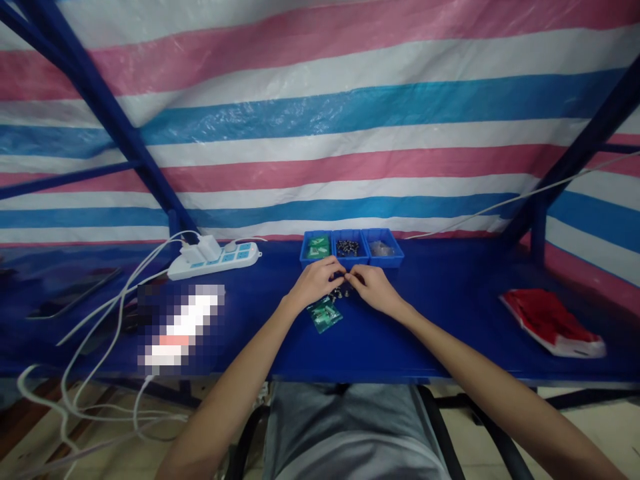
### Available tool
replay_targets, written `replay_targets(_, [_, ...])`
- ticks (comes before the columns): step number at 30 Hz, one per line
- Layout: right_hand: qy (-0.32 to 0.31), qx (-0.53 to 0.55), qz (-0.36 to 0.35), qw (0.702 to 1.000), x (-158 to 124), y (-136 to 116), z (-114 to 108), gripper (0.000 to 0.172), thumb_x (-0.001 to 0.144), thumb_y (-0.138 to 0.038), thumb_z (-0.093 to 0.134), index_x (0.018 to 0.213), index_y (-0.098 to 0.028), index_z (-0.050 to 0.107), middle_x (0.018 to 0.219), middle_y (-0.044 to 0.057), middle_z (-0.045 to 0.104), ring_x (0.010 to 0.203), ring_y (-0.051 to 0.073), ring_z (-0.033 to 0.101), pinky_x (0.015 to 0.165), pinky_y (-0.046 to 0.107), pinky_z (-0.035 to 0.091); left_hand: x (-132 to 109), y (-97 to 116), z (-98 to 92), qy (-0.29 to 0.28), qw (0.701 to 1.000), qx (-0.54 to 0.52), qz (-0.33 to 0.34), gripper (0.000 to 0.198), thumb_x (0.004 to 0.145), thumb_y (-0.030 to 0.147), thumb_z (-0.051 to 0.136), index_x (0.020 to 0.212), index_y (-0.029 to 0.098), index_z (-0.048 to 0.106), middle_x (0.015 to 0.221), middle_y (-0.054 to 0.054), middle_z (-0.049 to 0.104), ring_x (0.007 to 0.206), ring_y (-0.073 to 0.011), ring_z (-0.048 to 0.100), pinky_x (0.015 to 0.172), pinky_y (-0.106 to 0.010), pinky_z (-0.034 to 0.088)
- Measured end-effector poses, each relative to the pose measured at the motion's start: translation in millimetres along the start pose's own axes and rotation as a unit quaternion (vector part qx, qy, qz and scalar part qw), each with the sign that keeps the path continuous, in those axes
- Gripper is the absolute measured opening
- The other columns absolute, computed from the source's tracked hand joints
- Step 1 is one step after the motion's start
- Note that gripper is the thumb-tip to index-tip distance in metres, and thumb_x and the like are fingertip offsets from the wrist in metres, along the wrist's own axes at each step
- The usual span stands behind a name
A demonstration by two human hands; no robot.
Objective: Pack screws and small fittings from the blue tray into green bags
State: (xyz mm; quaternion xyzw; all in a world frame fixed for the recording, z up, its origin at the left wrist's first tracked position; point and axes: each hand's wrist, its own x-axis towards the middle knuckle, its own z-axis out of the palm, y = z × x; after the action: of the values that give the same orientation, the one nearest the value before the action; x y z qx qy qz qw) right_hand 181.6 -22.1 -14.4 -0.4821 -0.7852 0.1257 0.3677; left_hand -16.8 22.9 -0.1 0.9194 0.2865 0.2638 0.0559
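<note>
Green packet (325, 316) lies on the body side of the left hand (316, 279), farther from the right hand (376, 287), its long axis unclear; small metal parts (347, 293) lie beside the curled fingers (333, 264), which almost meet; whether they grip anything, I cannot tell.
</note>
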Motion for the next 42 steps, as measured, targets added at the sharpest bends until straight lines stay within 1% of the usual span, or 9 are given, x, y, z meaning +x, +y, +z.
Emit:
replay_targets(5, [0.029,0.073,-0.01,0.997,1.4,-1.1,-2.1,0.006,0.093,-0.019,0.055,0.09,-0.02,0.06,0.079,0.001,0.067,0.074,0.017,0.064,0.07,0.026,0.043,0.3,2.6,-1.4,-0.007,1.0,0.021,-0.006,0.014,0.094,0.03,0.059,0.095,0.018,0.067,0.093,-0.003,0.063,0.077,-0.0144,0.06,0.069,-0.026,0.045])
replay_targets(9, [0.022,0.07,-0.033,0.997,1.0,1.9,0.9,0.011,0.091,-0.014,0.055,0.095,-0.02,0.063,0.09,0.003,0.071,0.083,0.018,0.067,0.076,0.028,0.046,0.1,1.8,-1.1,-0.004,1.0,0.03,-0.005,0.016,0.095,0.031,0.058,0.093,0.018,0.068,0.092,-0.003,0.064,0.079,-0.015,0.061,0.067,-0.025,0.043])
replay_targets(15, [0.013,0.031,-0.019,0.999,1.4,13.2,5.3,0.016,0.088,-0.01,0.056,0.097,-0.02,0.065,0.092,0.004,0.071,0.083,0.019,0.067,0.078,0.029,0.047,0.5,0.6,0.4,-0.006,1.0,0.024,0.002,0.02,0.096,0.034,0.057,0.095,0.018,0.069,0.092,-0.004,0.066,0.081,-0.016,0.062,0.069,-0.026,0.044])
replay_targets(20, [-0.004,0.011,0.008,1.0,0.3,16.2,7.3,0.011,0.089,-0.014,0.059,0.096,-0.02,0.065,0.089,0.004,0.071,0.08,0.018,0.066,0.076,0.028,0.047,1.2,4.6,-1.8,-0.006,1.0,0.011,-0.001,0.025,0.099,0.035,0.052,0.091,0.018,0.069,0.089,-0.005,0.066,0.079,-0.016,0.062,0.067,-0.026,0.043])
replay_targets(24, [-0.019,0.004,0.018,1.0,-0.8,11.5,5.9,0.006,0.091,-0.018,0.06,0.092,-0.02,0.065,0.086,0.004,0.071,0.078,0.018,0.065,0.072,0.027,0.045,1.6,7.5,-3.9,-0.001,1.0,0.002,-0.009,0.026,0.1,0.035,0.05,0.091,0.018,0.067,0.086,-0.004,0.064,0.077,-0.0156,0.061,0.066,-0.026,0.043])
replay_targets(27, [-0.02,0.022,0.013,0.999,-1.2,6.1,3.4,0.008,0.093,-0.02,0.058,0.092,-0.019,0.066,0.085,0.004,0.072,0.076,0.018,0.065,0.071,0.027,0.043,2.0,8.7,-4.9,0.005,1.0,-0.008,-0.014,0.024,0.1,0.035,0.049,0.095,0.018,0.066,0.088,-0.004,0.064,0.077,-0.0158,0.061,0.067,-0.027,0.043])
replay_targets(32, [-0.014,0.031,0.013,0.999,-0.4,2.9,1.9,0.011,0.094,-0.02,0.056,0.089,-0.019,0.066,0.08,0.003,0.071,0.072,0.018,0.064,0.069,0.027,0.041,1.7,10.3,-5.8,0.005,1.0,-0.017,-0.012,0.02,0.099,0.027,0.047,0.097,0.019,0.065,0.092,-0.005,0.065,0.079,-0.0163,0.061,0.069,-0.027,0.045])
replay_targets(36, [-0.019,0.02,0.014,1.0,0.9,5.1,1.8,0.015,0.096,-0.019,0.053,0.089,-0.018,0.066,0.078,0.003,0.069,0.07,0.017,0.063,0.066,0.026,0.038,0.4,10.4,-5.4,-0.007,1.0,-0.018,-0.016,0.012,0.093,0.023,0.054,0.1,0.02,0.064,0.089,-0.003,0.063,0.075,-0.0154,0.059,0.066,-0.026,0.044])
replay_targets(42, [-0.029,-0.017,0.007,0.999,-0.7,3.1,2.4,0.024,0.1,-0.018,0.044,0.084,-0.018,0.061,0.08,0.004,0.067,0.073,0.017,0.061,0.067,0.026,0.036,0.4,9.0,-4.9,-0.024,0.999,-0.02,-0.02,0.011,0.09,0.025,0.059,0.101,0.02,0.062,0.086,-0.001,0.06,0.071,-0.0136,0.056,0.063,-0.024,0.041])
